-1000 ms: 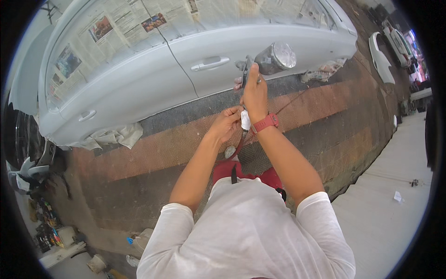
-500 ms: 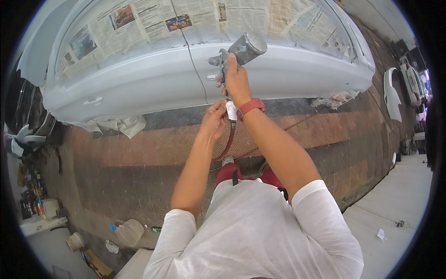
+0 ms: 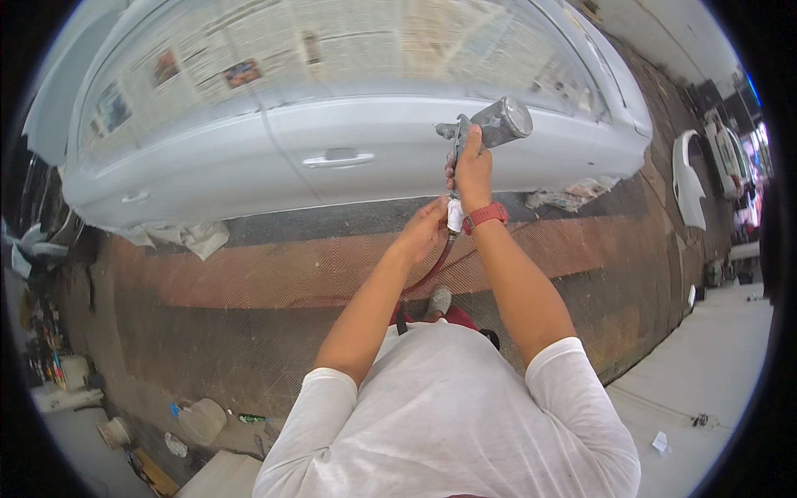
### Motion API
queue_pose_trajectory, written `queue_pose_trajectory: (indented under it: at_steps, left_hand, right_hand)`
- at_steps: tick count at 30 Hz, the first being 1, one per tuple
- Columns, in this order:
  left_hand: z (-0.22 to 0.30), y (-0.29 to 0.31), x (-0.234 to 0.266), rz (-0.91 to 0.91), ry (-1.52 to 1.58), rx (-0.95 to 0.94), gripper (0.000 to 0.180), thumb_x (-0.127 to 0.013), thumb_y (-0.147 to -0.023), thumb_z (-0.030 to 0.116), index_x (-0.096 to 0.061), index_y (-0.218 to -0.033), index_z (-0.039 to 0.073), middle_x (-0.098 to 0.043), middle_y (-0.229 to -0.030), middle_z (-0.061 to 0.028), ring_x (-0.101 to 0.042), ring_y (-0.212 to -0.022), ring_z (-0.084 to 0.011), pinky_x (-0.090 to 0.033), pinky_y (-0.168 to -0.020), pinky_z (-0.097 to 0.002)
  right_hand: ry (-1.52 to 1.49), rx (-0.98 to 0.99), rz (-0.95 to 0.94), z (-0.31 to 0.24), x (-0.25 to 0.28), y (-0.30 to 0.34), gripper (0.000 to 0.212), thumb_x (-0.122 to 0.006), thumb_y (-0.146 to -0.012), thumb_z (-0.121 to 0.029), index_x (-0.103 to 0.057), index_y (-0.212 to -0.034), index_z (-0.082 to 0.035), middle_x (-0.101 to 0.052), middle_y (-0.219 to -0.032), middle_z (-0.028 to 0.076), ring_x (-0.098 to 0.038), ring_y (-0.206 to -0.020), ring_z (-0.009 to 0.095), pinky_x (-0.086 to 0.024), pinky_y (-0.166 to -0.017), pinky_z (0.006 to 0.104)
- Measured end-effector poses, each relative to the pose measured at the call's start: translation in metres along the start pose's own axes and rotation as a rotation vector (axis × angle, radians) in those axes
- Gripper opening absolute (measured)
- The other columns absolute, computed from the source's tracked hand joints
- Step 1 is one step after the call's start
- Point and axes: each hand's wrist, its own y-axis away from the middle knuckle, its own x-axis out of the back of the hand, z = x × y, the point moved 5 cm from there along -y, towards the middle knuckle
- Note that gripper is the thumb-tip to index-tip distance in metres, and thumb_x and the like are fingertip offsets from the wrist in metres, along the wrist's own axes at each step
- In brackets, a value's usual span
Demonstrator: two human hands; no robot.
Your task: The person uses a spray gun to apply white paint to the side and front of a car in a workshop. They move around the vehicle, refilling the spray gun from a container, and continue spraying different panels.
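Nearest, at the bottom of the frame, a white shirt (image 3: 452, 415) is seen, with both forearms extended toward the centre. A red watch (image 3: 486, 217) is worn on the right wrist.

Right hand (image 3: 473, 176): closed around the handle of a grey spray gun (image 3: 490, 124), which is held just above and right of frame centre; its cylindrical cup is tilted toward the upper right. Left hand (image 3: 425, 228): fingers bent, set against a white wrapping (image 3: 454, 215) below the handle; whether the wrapping is pinched cannot be told. A dark red hose (image 3: 436, 267) is joined below the wrapping and is curved down to the lower left.

Below, a grey shoe (image 3: 439, 301) is seen on banded brown flooring (image 3: 249, 274).

Beyond the gun, the upper frame is filled by a pale car side (image 3: 398, 149); its windows are covered with newspaper (image 3: 357, 50). Farther off, at the right edge, a curved white panel (image 3: 688, 178) is noted.
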Motion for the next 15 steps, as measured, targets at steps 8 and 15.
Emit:
queue_pose_trajectory:
  at_steps: [8,15]
  left_hand:
    - [-0.148,0.05,0.008,-0.158,-1.434,0.691,0.094,-0.044,-0.094,0.086,-0.067,-0.142,0.008,-0.067,-0.142,-0.0195,-0.06,-0.135,-0.0391,-0.046,-0.112,-0.0502]
    - [-0.185,0.169,0.105,0.383,-1.945,0.358,0.064,-0.066,-0.093,0.066,-0.074,-0.11,0.006,-0.074,-0.11,-0.0197,-0.068,-0.11,-0.0394,-0.05,-0.097,-0.0554]
  right_hand:
    - [0.066,0.024,0.152,0.006,0.217,-0.109,0.076,-0.034,-0.109,-0.066,-0.057,-0.074,-0.003,-0.055,-0.06,0.005,-0.052,-0.047,0.015,-0.042,-0.041,0.0309]
    - [0.094,0.003,0.275,0.0,0.361,-0.182,0.074,-0.037,-0.109,-0.064,-0.062,-0.081,-0.001,-0.058,-0.063,0.006,-0.053,-0.047,0.016,-0.043,-0.041,0.0306]
